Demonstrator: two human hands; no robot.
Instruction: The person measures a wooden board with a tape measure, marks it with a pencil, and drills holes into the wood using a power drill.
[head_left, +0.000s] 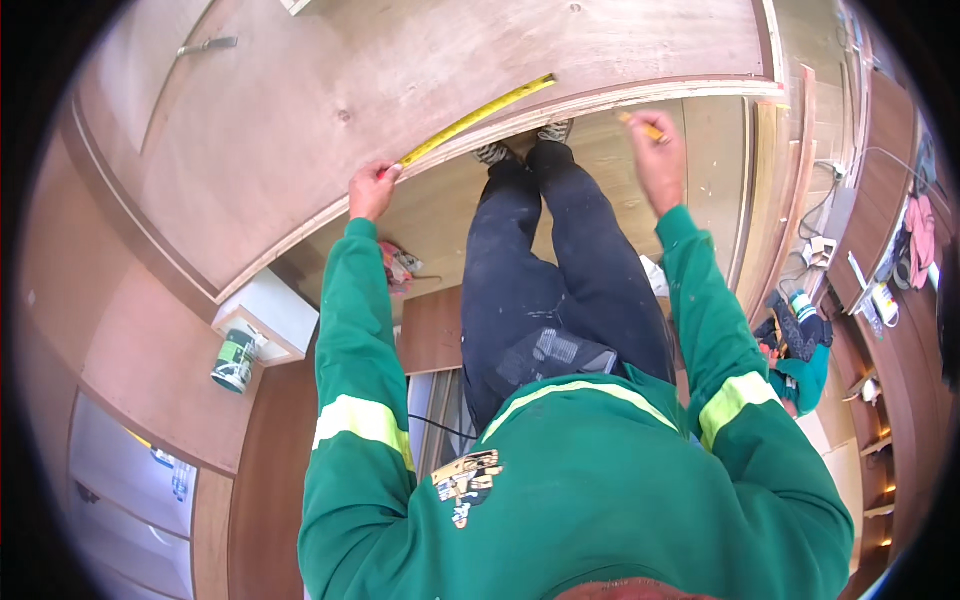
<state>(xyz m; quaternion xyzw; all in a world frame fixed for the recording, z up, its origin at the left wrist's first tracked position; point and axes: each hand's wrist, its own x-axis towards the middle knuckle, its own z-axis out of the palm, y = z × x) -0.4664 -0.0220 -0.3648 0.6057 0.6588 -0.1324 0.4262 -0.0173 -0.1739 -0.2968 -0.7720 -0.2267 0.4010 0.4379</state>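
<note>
My left hand (372, 190) is closed at the near end of a yellow tape measure (475, 118); a bit of red shows at the fingers. The tape's blade stretches away to the right, over the near edge of a large wooden panel (290, 90). Its far end lies on the panel, short of the right corner. My right hand (660, 170) pinches a yellow pencil (652, 132), which points left. This hand hangs just in front of the panel's near edge, apart from the tape. The tape's case cannot be made out.
A flat-ended tool (208, 46) lies on the panel at the far left. A green and white can (235, 360) stands beside a white box (270, 310) on the left. Clothes (805, 350) and cables lie on the right. A reddish bag (400, 268) sits below the panel.
</note>
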